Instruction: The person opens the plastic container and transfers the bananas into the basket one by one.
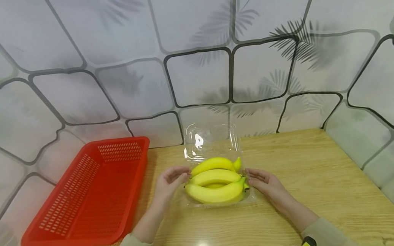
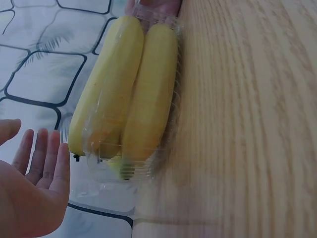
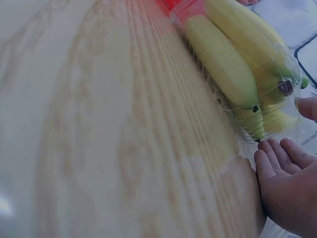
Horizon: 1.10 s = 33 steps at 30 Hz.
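Several yellow bananas [image 1: 215,194] lie in a clear plastic clamshell box [image 2: 93,166] on the table, their stems toward the right. Its transparent lid [image 1: 212,146] stands raised at the back. My left hand [image 1: 168,182] is beside the box's left end; the left wrist view shows its fingers [image 2: 51,153] straight, with nothing gripped. At the other end, my right hand [image 1: 266,185] has its fairly straight fingertips [image 3: 267,148] at the box wall, the thumb apart and higher. Whether these fingertips touch the plastic, I cannot tell.
A red perforated plastic basket [image 1: 131,196] stands left of the box. Wooden tabletop [image 1: 310,168] extends to the right and in front. A patterned wall covering [image 1: 197,79] rises behind the table and along both sides.
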### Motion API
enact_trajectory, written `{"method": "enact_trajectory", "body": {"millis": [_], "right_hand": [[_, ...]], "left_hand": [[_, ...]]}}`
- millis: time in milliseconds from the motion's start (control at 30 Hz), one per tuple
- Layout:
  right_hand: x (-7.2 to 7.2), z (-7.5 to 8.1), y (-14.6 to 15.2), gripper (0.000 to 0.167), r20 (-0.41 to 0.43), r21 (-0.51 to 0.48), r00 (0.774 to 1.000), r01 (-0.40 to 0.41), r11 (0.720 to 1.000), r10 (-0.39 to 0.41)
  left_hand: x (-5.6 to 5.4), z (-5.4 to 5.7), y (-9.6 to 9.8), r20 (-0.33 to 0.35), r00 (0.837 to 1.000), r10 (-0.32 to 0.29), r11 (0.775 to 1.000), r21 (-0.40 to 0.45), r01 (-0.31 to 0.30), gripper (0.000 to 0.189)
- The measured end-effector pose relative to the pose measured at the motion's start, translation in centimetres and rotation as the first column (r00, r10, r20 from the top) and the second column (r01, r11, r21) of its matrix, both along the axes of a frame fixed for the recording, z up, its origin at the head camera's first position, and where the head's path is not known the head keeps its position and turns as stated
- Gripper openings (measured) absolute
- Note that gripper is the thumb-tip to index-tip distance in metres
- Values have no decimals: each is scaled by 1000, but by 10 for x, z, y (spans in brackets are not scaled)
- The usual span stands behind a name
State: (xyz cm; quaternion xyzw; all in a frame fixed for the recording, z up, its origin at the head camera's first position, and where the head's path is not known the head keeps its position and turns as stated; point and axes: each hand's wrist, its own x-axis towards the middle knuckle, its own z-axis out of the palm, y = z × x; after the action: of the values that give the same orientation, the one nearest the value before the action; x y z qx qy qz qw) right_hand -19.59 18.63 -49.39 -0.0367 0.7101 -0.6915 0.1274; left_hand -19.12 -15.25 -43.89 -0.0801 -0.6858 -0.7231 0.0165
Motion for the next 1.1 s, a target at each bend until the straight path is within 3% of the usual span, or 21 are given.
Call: {"method": "enact_trajectory", "body": {"millis": [233,500,867,1100], "right_hand": [[0,1,0,63,-8,-15,1000,-4,1000,4],[0,1,1,63,-7,-14,1000,-5,1000,5],[-1,0,0,62,2,-4,1000,14,1000,-14],[0,0,0,63,1,4,1000,4,1000,-4]], "left_hand": [[1,-5,-4,25,999,20,999,-43,-19,27],[0,-11,-6,63,998,27,984,-180,-15,24],[0,-15,-14,25,996,-84,968,-235,88,25],[-1,-20,-17,-47,981,-186,949,-268,167,28]]}}
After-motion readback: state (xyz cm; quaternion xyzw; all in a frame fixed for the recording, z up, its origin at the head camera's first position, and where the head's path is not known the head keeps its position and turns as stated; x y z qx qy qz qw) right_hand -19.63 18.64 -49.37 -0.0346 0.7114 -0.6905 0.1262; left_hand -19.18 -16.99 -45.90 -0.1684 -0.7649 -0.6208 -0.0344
